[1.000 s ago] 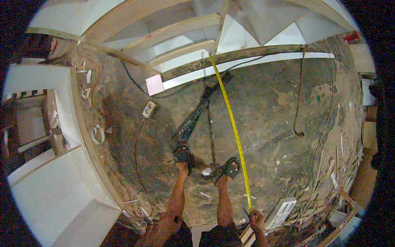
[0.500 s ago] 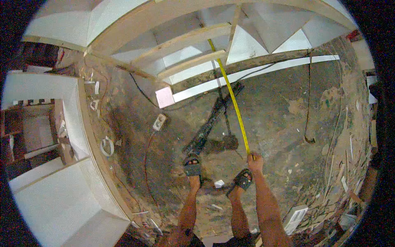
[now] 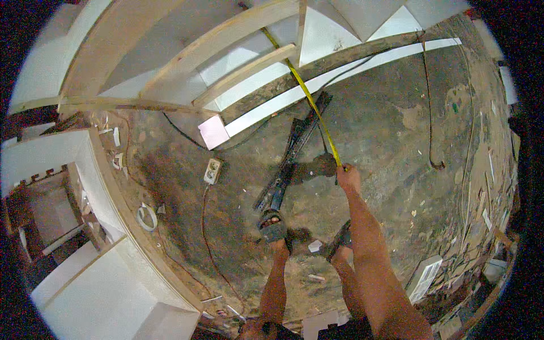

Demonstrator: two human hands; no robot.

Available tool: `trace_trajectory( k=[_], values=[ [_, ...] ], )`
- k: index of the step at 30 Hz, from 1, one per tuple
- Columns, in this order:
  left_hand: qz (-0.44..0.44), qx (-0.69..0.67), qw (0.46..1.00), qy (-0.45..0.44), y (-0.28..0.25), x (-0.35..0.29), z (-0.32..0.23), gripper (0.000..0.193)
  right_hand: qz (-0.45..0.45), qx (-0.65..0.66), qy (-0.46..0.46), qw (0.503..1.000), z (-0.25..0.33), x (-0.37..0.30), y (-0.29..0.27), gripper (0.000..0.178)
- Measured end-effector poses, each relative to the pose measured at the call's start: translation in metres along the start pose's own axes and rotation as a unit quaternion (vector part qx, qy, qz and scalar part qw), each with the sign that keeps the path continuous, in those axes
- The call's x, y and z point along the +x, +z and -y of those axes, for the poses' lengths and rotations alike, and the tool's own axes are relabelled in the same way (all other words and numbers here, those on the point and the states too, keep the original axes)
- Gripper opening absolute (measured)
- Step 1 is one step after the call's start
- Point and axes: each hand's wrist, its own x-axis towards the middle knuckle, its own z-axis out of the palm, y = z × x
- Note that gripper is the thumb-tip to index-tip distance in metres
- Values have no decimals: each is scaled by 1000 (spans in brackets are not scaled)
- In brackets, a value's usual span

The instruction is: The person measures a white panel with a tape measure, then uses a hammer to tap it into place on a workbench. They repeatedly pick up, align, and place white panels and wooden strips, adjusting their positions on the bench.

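My right hand is raised in front of me and grips a yellow measuring tape. The tape runs from the hand up and to the left, over a dark metal rail on the floor, to the wooden frame at the top. My right forearm rises from the lower edge. My left hand is out of the picture. Below, my two feet in sandals stand on the dirty concrete floor.
White boards lie along the frame. A white power strip with a cable lies left of the rail, and a roll of white tape nearby. White cabinet parts stand at the left. Wood scraps litter the right side.
My right hand has risen from low near the lower edge to the middle of the view, moving along the tape. The view has tilted, so the frame looks nearer.
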Motion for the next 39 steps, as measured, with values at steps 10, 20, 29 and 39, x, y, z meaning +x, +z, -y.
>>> trace_trajectory(
  k=[10,20,29,39],
  values=[
    [9,3,999,51,-14,12,-9,31,-52,2,-2,999,-1,-6,7,32],
    [-23,2,997,79,-10,14,-17,26,-54,-30,40,997,5,-16,21,33],
    [-19,-13,997,73,-18,13,-41,20,-1,58,45,997,23,-31,-2,41],
    [-31,-15,996,84,3,15,-18,15,-24,41,17,999,4,-15,14,38]
  ],
)
